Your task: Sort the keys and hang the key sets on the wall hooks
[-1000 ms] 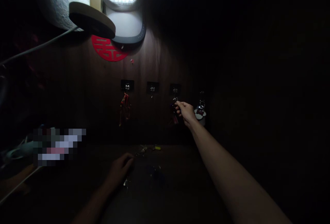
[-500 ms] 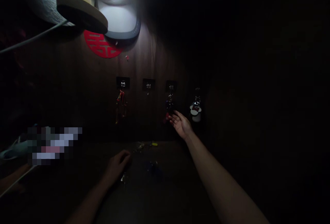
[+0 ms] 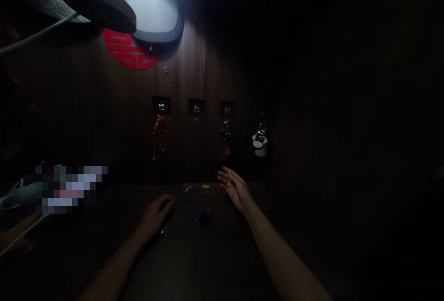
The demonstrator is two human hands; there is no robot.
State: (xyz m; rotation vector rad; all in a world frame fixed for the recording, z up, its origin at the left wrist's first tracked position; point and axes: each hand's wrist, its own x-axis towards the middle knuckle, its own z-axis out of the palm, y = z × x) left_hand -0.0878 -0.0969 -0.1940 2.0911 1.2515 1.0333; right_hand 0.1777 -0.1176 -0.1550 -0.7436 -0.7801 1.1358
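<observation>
My right hand point(image 3: 236, 191) is open above the dark surface, fingers apart and holding nothing. Just above its fingertips hangs a keychain point(image 3: 226, 138) with a dark charm and a red piece. To the right, a white mouse-head keychain with a bow point(image 3: 259, 141) hangs from another hook. My left hand point(image 3: 156, 212) rests low on the surface, thumb a little apart from loosely bent fingers, with no object visible in it. Beside it lie some small keys point(image 3: 165, 231). Between the hands are more keys point(image 3: 186, 191), a yellow tag point(image 3: 205, 186) and a dark blue item with metal rings point(image 3: 203, 215).
Red corded trinkets point(image 3: 159, 134) hang from the left hook plate point(image 3: 161, 105); another hook plate point(image 3: 196, 107) is beside it. Above are a red paper cutout point(image 3: 132, 56), a lit lamp and a round stand point(image 3: 97, 7). Another person's arm point(image 3: 21, 229) appears at left near a blurred-out screen.
My right hand has come off the hanging keychain and moved down toward me; the keychain now hangs free. My left hand stays in place, while the view has shifted slightly.
</observation>
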